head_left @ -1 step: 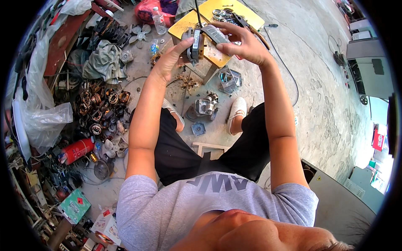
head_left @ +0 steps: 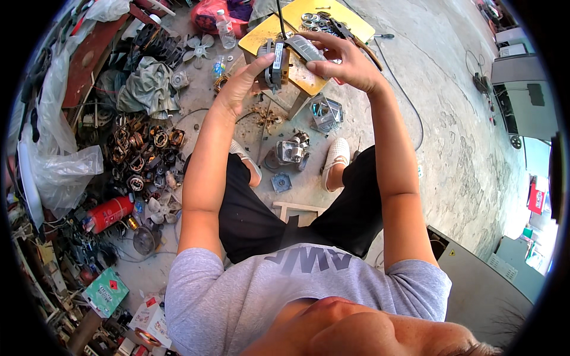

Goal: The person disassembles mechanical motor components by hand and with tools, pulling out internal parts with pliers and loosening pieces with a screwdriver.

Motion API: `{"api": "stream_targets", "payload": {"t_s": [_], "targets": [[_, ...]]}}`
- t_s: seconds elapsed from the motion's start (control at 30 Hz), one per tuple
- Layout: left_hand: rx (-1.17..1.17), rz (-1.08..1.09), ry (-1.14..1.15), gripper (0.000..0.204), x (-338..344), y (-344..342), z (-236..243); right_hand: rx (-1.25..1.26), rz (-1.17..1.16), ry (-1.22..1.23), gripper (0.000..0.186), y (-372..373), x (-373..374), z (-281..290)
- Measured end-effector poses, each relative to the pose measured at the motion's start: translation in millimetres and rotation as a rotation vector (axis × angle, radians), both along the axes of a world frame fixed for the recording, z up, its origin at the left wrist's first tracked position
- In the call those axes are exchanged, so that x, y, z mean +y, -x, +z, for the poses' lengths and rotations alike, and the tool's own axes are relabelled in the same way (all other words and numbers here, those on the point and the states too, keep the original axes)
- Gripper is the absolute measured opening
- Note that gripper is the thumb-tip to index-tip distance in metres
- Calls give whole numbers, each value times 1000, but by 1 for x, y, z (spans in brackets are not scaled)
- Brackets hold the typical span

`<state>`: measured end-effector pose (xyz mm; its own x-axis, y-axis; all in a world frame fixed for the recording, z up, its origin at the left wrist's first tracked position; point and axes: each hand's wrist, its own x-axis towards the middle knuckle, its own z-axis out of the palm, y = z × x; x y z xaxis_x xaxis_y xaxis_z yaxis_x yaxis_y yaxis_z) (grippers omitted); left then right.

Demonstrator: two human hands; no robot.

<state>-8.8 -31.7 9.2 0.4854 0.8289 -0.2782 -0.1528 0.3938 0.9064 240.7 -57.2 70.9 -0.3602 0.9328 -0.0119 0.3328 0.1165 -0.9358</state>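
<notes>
Both hands look the same as before: left hand [head_left: 237, 89] wrapped round the small motor [head_left: 274, 64], right hand [head_left: 347, 62] pinching its grey metal bracket [head_left: 306, 47], held above the yellow stool [head_left: 309, 26].

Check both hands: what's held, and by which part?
Left hand grips a small motor from below by its body; right hand holds a grey flat part at its end.

Both hands [head_left: 297, 71] on small motor [head_left: 275, 64]
</notes>
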Motion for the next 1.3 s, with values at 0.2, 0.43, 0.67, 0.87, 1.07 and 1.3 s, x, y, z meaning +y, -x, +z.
{"api": "stream_targets", "payload": {"t_s": [0.2,0.43,0.67,0.87,1.07,1.3], "targets": [[126,-23,-51,71,-9,3,16,-31,-32,17,76,-7,1,0],[109,-26,-60,65,-13,4,17,-2,32,88,69,-22,9,0],[-40,32,56,60,-6,4,-2,90,-155,-23,65,5,0,-6],[-116,98,0,70,-1,-3,-2,-152,-176,-287,87,41,-11,-31],[59,51,-76,71,-2,5,17,-198,-69,-366,90,27,-11,-16],[56,-24,-62,69,-9,-5,20,-155,-104,-370,102,34,-13,-28]]}}
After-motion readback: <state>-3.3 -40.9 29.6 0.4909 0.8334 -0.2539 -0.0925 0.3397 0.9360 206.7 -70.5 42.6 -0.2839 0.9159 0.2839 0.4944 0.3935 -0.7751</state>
